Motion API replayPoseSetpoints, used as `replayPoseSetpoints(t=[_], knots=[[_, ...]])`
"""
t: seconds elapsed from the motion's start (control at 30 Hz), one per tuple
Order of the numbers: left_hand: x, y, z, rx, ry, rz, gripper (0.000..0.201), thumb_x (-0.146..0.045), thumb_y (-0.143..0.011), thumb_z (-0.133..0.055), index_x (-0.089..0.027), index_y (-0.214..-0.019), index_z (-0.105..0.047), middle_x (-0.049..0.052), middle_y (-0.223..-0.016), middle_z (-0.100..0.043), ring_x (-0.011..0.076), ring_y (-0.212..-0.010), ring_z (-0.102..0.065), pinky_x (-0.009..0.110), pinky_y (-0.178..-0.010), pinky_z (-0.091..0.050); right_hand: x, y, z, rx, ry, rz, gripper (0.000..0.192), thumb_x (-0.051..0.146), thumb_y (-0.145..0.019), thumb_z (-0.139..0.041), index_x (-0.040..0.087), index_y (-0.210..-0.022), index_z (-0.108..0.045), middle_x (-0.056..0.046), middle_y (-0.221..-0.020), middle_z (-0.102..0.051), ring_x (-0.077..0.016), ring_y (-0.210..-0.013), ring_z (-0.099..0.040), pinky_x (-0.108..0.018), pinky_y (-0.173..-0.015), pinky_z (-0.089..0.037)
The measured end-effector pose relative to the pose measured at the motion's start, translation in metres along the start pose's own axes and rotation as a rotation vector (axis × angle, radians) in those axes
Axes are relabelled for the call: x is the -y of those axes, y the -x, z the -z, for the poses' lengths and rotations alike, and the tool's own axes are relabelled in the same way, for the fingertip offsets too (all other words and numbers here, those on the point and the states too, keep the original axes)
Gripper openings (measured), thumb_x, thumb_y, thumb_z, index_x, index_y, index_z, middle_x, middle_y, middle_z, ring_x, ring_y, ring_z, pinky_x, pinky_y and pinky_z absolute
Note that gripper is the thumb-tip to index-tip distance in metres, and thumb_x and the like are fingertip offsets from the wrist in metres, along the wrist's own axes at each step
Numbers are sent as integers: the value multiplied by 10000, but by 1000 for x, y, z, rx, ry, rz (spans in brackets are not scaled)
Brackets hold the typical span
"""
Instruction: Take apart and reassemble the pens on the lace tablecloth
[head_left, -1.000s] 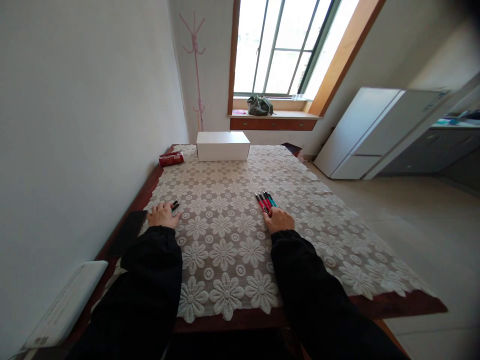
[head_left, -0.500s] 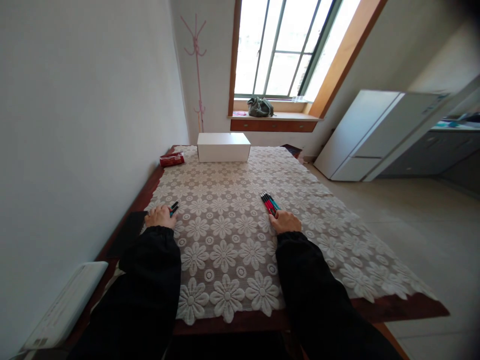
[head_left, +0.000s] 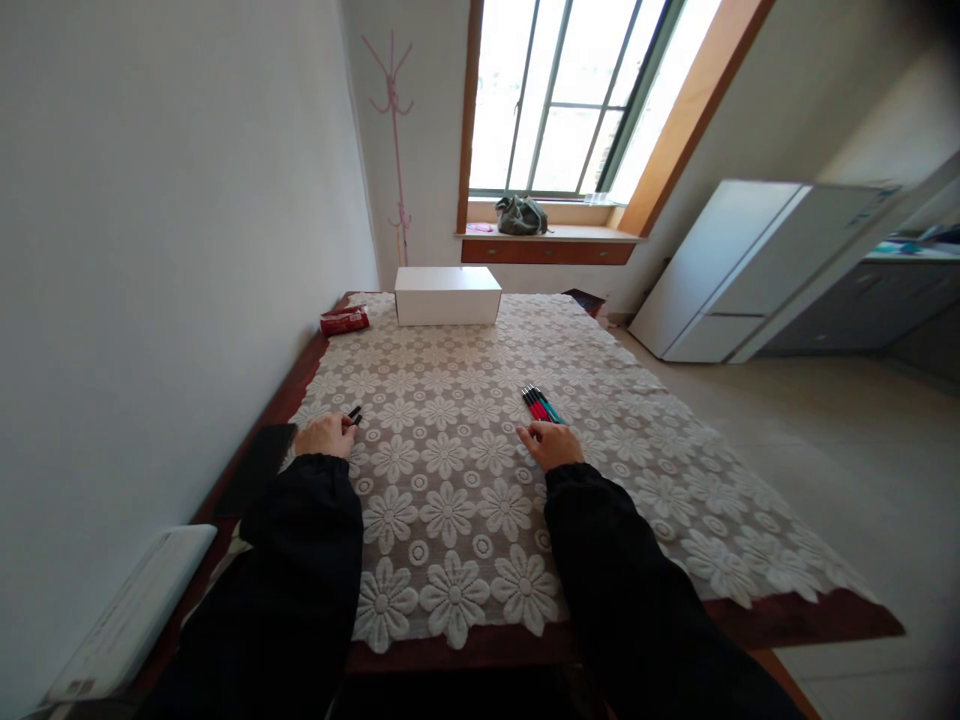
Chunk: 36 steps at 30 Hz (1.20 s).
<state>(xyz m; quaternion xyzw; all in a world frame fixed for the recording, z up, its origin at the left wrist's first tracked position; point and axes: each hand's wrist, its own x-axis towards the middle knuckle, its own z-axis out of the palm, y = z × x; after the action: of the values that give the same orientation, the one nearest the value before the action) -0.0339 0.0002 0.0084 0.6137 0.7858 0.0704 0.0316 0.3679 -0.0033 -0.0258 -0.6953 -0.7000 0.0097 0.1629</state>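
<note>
Lace cloth (head_left: 480,440) with a daisy pattern covers nearly the whole wooden counter (head_left: 810,615), whose dark rim shows bare along the near edge and the left edge. A white box (head_left: 447,295) stands shut at the far edge, about midway across. Just left of it, near the far left corner, lies a small red packet (head_left: 343,320). A flat black mat (head_left: 255,466) lies on the bare wood at the left edge, partly under the cloth, and a white device (head_left: 127,615) sits off the near left corner.

Both arms wear black sleeves and reach across the near half of the counter. The left hand (head_left: 324,436) rests near the left edge beside the mat, its fingers curled loosely over a couple of dark pens (head_left: 354,414) whose tips poke out toward the far edge; whether it grips them or only lies on them cannot be told. The right hand (head_left: 553,445) lies palm down right of the middle, fingers slightly spread and flat on the cloth, clamped on nothing. Just beyond its fingertips lies a tight bunch of red and teal pens (head_left: 540,404), side by side and pointing toward the far right; the fingertips look to be just short of them or barely touching.
</note>
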Motion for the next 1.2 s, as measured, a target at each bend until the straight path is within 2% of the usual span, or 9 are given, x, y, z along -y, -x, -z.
replayPoseSetpoints(t=[0.23, 0.4, 0.47, 0.57, 0.7, 0.83, 0.93, 1.0, 1.2], knots=[[-4, -1, -7, 14, 65, -59, 284, -354, -811, -601, -237, -1060, -672, 55, -1046, -739, 261, -1000, -655, 317, -784, -480, 7, 2, -1, 19, -85, 131, 407, 472, -923, -489, 205, -649, -629, -34, -688, -662, -164, -686, -585, -256, -607, -326], [-7, -4, -13, 42, 202, -66, 221, -346, -804, -597, -248, -969, -707, 48, -994, -746, 254, -948, -672, 321, -779, -484, 10, 4, -1, 37, -194, 259, 419, 463, -920, -492, 192, -612, -581, -13, -635, -608, -136, -616, -524, -254, -590, -306], [-13, -4, -16, 42, 366, -92, 211, -346, -806, -598, -230, -947, -703, 54, -961, -746, 233, -882, -676, 316, -767, -492, 13, 5, -1, 44, -268, 310, 443, 463, -922, -488, 184, -583, -550, -5, -591, -562, -123, -574, -479, -255, -577, -295], [-29, 1, -20, 101, 852, -160, 306, -396, -783, -645, -175, -995, -655, 70, -882, -740, 192, -749, -662, 284, -662, -509, 23, 7, -1, 68, -435, 360, 460, 486, -921, -492, 177, -585, -547, 9, -552, -510, -108, -530, -424, -253, -547, -283], [-59, 21, -21, 353, 1415, -223, 554, -455, -712, -760, -164, -1137, -556, 79, -915, -730, 146, -645, -638, 239, -527, -502, 46, 16, 0, 164, -679, 408, 347, 495, -909, -540, 182, -809, -652, 4, -665, -592, -110, -574, -479, -234, -559, -350], [-84, 44, -26, 550, 1644, -166, 467, -416, -688, -811, -181, -978, -530, 97, -1042, -724, 160, -779, -691, 252, -630, -557, 66, 28, -2, 210, -735, 471, 308, 434, -852, -653, 209, -1062, -644, -20, -903, -664, -133, -727, -557, -251, -664, -425], [-92, 51, -33, 647, 1670, -144, 462, -405, -672, -827, -175, -925, -516, 106, -1049, -725, 189, -852, -706, 268, -667, -569, 69, 32, -7, 222, -688, 485, 308, 394, -839, -680, 207, -1080, -635, -14, -879, -660, -143, -738, -563, -262, -697, -434], [-92, 52, -37, 646, 1617, -161, 447, -417, -674, -819, -169, -909, -530, 102, -1010, -728, 208, -880, -706, 283, -674, -574, 67, 33, -10, 222, -619, 487, 229, 365, -879, -633, 202, -1040, -646, -15, -836, -654, -148, -736, -566, -264, -703, -427], [-83, 48, -44, 301, 1078, -419, 252, -371, -737, -739, -170, -869, -663, 34, -817, -703, 150, -703, -642, 229, -557, -498, 55, 27, -13, 202, -386, 445, 231, 332, -963, -497, 212, -1065, -666, -55, -923, -680, -181, -845, -603, -280, -777, -421]])
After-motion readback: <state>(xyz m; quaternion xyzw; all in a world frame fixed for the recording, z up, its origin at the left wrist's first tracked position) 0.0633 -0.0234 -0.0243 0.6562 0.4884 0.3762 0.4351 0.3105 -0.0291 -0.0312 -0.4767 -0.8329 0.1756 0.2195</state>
